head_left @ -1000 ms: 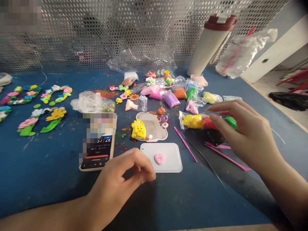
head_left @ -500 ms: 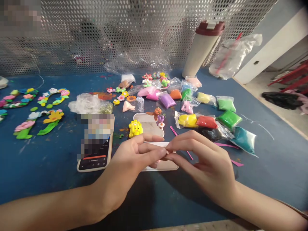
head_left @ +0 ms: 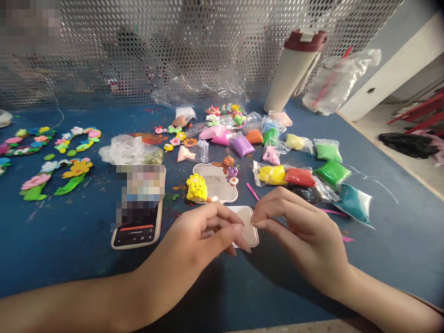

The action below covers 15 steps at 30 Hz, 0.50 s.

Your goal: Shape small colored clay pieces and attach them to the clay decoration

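Above a white board (head_left: 248, 227), the right hand (head_left: 300, 231) keeps the tips of thumb and forefinger together in a narrow pinch; whether some small thing is between them, I cannot tell. Opposite to it, the left hand (head_left: 204, 245) is half curled and hides one part of the board; I also cannot tell if it holds something. The board looks thin, stiff and light, with a smooth face that may slip, so it is probably best taken by two opposite edges. Just beyond the left hand is a yellow figure (head_left: 197, 188), beside a plate with wavy border (head_left: 220, 185). Its knobs look soft and easy to dent; a low, gentle hold around the base seems safer. Beyond the right hand lie a yellow bag (head_left: 272, 175) and a red bag (head_left: 300, 176), which seem soft, light, and slippery on the outside.
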Available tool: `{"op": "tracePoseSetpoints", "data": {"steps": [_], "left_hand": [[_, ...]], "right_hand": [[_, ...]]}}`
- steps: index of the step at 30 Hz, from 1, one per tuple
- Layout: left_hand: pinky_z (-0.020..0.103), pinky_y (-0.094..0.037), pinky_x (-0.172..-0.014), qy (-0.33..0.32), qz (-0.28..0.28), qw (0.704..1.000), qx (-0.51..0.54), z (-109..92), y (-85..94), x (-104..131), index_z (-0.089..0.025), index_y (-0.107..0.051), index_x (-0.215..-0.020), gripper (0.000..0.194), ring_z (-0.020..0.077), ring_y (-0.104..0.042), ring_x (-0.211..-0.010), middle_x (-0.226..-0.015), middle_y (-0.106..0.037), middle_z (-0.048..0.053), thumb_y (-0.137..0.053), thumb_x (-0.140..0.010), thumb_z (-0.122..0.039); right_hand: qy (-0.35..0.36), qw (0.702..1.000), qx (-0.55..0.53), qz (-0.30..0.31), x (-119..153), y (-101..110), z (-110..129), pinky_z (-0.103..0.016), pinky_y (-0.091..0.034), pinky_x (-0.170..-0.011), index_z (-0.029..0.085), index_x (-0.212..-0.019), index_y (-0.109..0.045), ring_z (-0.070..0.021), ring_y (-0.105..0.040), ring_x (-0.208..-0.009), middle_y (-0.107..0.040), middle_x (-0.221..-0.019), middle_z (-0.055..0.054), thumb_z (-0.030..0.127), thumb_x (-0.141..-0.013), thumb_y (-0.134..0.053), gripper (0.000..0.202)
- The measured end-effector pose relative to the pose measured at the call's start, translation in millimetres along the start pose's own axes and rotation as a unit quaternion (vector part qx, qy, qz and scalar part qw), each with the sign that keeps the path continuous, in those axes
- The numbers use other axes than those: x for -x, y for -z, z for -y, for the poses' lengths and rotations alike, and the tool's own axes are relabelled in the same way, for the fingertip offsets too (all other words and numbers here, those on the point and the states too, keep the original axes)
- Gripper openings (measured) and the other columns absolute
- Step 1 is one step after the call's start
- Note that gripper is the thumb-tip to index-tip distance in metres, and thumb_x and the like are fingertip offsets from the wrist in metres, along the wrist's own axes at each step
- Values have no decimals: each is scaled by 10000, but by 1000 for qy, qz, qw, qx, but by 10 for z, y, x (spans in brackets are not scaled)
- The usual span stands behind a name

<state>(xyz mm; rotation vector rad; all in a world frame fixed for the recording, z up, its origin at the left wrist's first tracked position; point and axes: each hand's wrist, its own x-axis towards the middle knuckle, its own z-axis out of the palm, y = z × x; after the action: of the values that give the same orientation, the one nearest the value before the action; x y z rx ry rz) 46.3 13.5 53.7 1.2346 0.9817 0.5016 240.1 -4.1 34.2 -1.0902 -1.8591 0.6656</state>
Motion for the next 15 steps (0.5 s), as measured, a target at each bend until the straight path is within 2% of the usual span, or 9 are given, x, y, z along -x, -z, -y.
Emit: {"op": "tracePoseSetpoints", "data": {"steps": [6, 15], "left_hand": [[241, -437, -628, -3, 36, 998, -59, -8, -32, -19, -203, -625, -848, 123, 133, -611, -656, -711, -689, -24, -583, -870, -317], [227, -415, -612, -32, 24, 993, -110, -21, -59, -88, -198, -594, -737, 173, 117, -574, -606, -649, -639, -45, -577, -880, -294]], "right_hand": [[-34, 999, -33, 26, 12, -54, 6, -252, -457, -611, 206, -752, -561, -129, -552, -703, -568, -762, -6, 103, -915, -507, 200], [-47, 996, -71, 31, 42, -121, 0, -252, -446, -618, 201, -784, -582, -130, -543, -699, -571, -773, -15, 155, -961, -443, 230]]}}
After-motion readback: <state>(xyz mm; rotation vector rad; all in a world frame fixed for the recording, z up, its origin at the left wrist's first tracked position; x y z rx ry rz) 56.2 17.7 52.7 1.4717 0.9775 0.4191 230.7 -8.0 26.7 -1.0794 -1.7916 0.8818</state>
